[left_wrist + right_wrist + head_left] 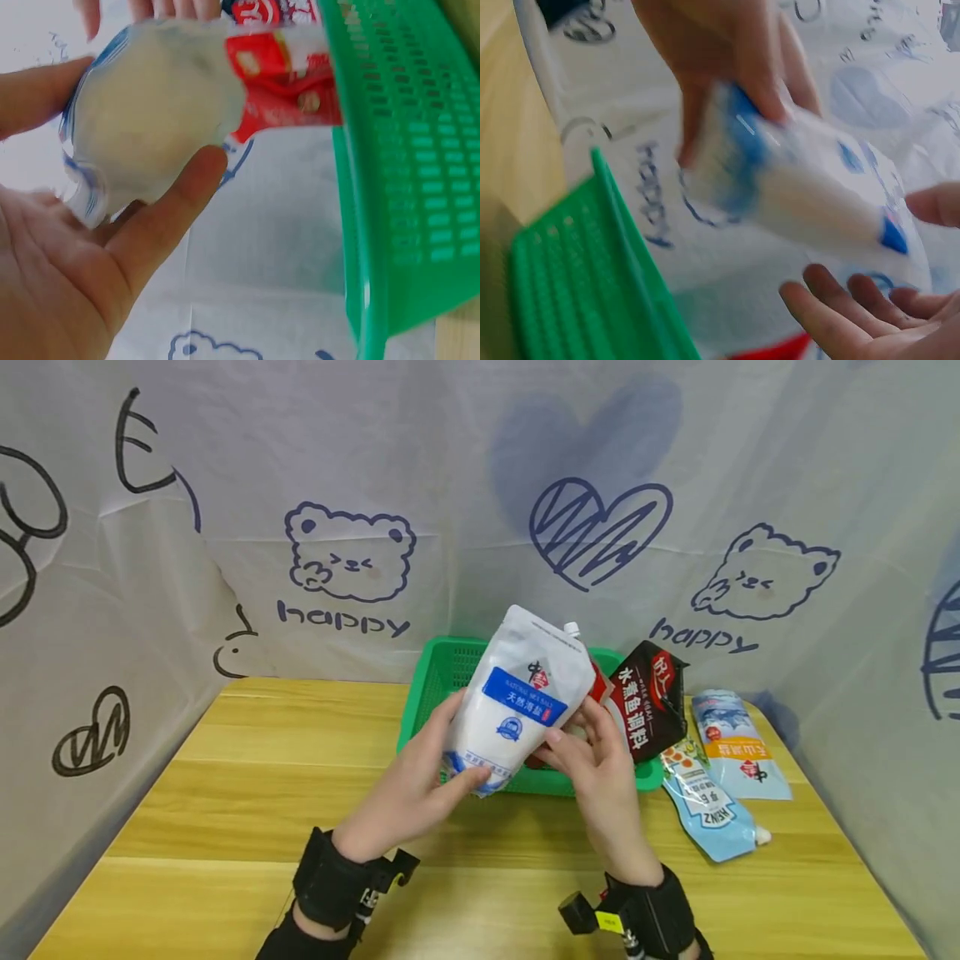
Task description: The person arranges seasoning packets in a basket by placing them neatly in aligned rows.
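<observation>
A white and blue bag of sea salt (pixel 498 735) is held up, tilted, over the green basket (pixel 411 706) in the head view. My left hand (pixel 412 781) grips its lower left side, thumb on the front and fingers around the back. In the left wrist view the bag's rounded base (pixel 154 109) faces the camera. At the bag's right side is my right hand (pixel 600 768). The right wrist view shows that hand's fingers (pixel 836 307) spread and loosely extended beside the bag, not curled round it.
A black and red seasoning packet (pixel 648 702) leans in the basket's right end, with a red packet (pixel 289 90) partly hidden beside it. Right of the basket lie a light blue Heinz pouch (pixel 708 806) and a blue, orange and white bag (pixel 738 747) on the wooden table (pixel 285 810).
</observation>
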`<state>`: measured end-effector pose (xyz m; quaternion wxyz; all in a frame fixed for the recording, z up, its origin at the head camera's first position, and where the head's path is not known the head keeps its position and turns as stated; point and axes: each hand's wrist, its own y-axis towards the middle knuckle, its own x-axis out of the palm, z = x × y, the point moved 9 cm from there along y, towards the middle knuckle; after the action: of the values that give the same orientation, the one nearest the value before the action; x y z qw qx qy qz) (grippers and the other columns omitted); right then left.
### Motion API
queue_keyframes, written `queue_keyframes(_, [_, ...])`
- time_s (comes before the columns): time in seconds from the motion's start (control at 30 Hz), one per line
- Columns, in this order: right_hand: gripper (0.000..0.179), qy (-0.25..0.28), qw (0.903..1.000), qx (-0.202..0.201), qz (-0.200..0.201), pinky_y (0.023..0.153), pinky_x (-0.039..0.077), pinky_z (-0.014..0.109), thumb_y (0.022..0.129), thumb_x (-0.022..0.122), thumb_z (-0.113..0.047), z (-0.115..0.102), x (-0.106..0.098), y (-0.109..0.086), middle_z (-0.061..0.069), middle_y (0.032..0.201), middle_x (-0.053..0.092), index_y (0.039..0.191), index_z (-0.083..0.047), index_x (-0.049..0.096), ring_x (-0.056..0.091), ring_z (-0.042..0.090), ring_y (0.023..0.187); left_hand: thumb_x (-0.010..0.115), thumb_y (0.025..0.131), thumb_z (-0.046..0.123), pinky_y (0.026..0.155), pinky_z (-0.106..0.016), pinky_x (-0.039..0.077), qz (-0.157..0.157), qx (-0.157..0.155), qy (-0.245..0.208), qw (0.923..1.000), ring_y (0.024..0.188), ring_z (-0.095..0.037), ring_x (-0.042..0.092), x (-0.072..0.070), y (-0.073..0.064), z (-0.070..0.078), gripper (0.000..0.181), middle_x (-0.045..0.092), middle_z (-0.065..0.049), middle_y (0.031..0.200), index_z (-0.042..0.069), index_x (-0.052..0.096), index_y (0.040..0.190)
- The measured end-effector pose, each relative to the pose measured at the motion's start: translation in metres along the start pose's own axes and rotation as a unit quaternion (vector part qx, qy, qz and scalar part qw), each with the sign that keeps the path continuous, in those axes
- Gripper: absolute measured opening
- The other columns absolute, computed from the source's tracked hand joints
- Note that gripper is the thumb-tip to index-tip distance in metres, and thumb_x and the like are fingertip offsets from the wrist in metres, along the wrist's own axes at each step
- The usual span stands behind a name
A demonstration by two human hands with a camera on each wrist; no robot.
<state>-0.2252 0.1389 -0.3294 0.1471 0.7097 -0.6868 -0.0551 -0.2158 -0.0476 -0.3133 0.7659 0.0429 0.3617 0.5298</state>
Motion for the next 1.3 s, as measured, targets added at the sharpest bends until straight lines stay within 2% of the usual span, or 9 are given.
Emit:
queue_keyframes(0.2, [0.062, -0.038, 0.9991, 0.015, 0.006, 0.084, 0.062, 0.03, 0.103, 0.063, -0.003, -0.011, -0.028, 0.005, 0.008, 0.142, 0.058, 0.159, -0.009, 0.037, 0.07, 0.014, 0.11, 0.07, 0.1, 0.009, 0.094, -0.038, 0.058, -0.065, -0.027, -0.003, 0.9975, 0.116, -0.02, 0.063, -0.004, -0.005, -0.004, 0.077, 0.057, -0.007, 0.144, 0.017, 0.029, 0.164])
queue_keyframes(0.33, [0.059, -0.114, 0.9927, 0.032, -0.023, 0.079, 0.062, 0.028, 0.1, 0.068, -0.007, -0.012, -0.042, 0.006, 0.002, 0.13, 0.067, 0.155, -0.008, 0.045, 0.072, 0.014, 0.102, 0.065, 0.103, 0.011, 0.097, -0.04, 0.058, -0.109, -0.025, 0.019, 0.9936, 0.117, -0.021, 0.061, 0.0, -0.008, -0.006, 0.073, 0.055, -0.008, 0.147, 0.02, 0.028, 0.166])
queue_keyframes(0.53, [0.033, -0.208, 0.9717, 0.041, -0.103, 0.075, 0.063, 0.033, 0.099, 0.072, -0.011, -0.005, -0.037, 0.003, 0.019, 0.109, 0.075, 0.128, 0.005, 0.068, 0.074, 0.016, 0.089, 0.06, 0.106, 0.013, 0.096, -0.037, 0.056, -0.174, -0.039, 0.069, 0.9815, 0.11, -0.018, 0.058, 0.015, -0.011, -0.014, 0.067, 0.057, -0.006, 0.144, 0.025, 0.032, 0.165])
queue_keyframes(0.63, [0.021, -0.238, 0.9632, 0.019, -0.124, 0.063, 0.063, 0.034, 0.099, 0.071, -0.009, -0.005, -0.033, 0.002, 0.017, 0.095, 0.078, 0.113, 0.006, 0.074, 0.075, 0.016, 0.077, 0.06, 0.105, 0.01, 0.099, -0.038, 0.055, -0.193, -0.047, 0.086, 0.9763, 0.112, -0.018, 0.057, 0.022, -0.01, -0.018, 0.064, 0.056, -0.007, 0.148, 0.022, 0.036, 0.163])
queue_keyframes(0.73, [0.016, -0.251, 0.9607, 0.013, -0.117, 0.057, 0.061, 0.033, 0.098, 0.072, -0.009, -0.006, -0.031, 0.001, 0.013, 0.087, 0.078, 0.107, 0.004, 0.076, 0.075, 0.017, 0.07, 0.06, 0.105, 0.008, 0.098, -0.038, 0.055, -0.192, -0.059, 0.073, 0.977, 0.112, -0.02, 0.058, 0.023, -0.009, -0.021, 0.062, 0.057, -0.007, 0.145, 0.02, 0.039, 0.162])
queue_keyframes(0.87, [0.017, -0.221, 0.969, 0.02, -0.109, 0.058, 0.062, 0.035, 0.098, 0.072, -0.008, -0.011, -0.024, -0.002, 0.016, 0.087, 0.077, 0.108, 0.005, 0.076, 0.075, 0.02, 0.068, 0.06, 0.104, 0.006, 0.101, -0.042, 0.055, -0.181, -0.079, 0.039, 0.9796, 0.117, -0.023, 0.057, 0.022, -0.011, -0.026, 0.063, 0.056, -0.008, 0.146, 0.02, 0.039, 0.162])
queue_keyframes(0.97, [0.018, -0.204, 0.9718, 0.015, -0.118, 0.059, 0.063, 0.037, 0.099, 0.071, -0.008, -0.017, -0.014, -0.002, 0.017, 0.088, 0.077, 0.111, 0.005, 0.076, 0.076, 0.022, 0.069, 0.059, 0.104, 0.005, 0.106, -0.046, 0.052, -0.161, -0.066, 0.033, 0.9842, 0.125, -0.024, 0.056, 0.02, -0.01, -0.026, 0.063, 0.056, -0.009, 0.146, 0.019, 0.038, 0.162])
queue_keyframes(1.13, [0.017, -0.242, 0.9646, -0.026, -0.102, 0.061, 0.06, 0.028, 0.099, 0.071, -0.011, -0.04, -0.007, 0.008, 0.012, 0.091, 0.078, 0.111, 0.0, 0.078, 0.074, 0.019, 0.073, 0.059, 0.106, 0.007, 0.109, -0.045, 0.05, -0.106, -0.024, 0.05, 0.9928, 0.131, -0.022, 0.055, 0.012, -0.003, -0.022, 0.06, 0.058, -0.005, 0.143, 0.017, 0.039, 0.161])
queue_keyframes(1.3, [0.022, -0.27, 0.9609, -0.001, -0.062, 0.066, 0.049, 0.025, 0.102, 0.069, -0.016, -0.053, -0.008, 0.028, 0.012, 0.101, 0.077, 0.115, -0.001, 0.077, 0.062, 0.021, 0.086, 0.064, 0.104, 0.011, 0.115, -0.045, 0.044, -0.06, -0.029, 0.092, 0.9936, 0.142, -0.024, 0.048, 0.004, -0.001, -0.025, 0.065, 0.046, -0.007, 0.156, 0.015, 0.037, 0.162])
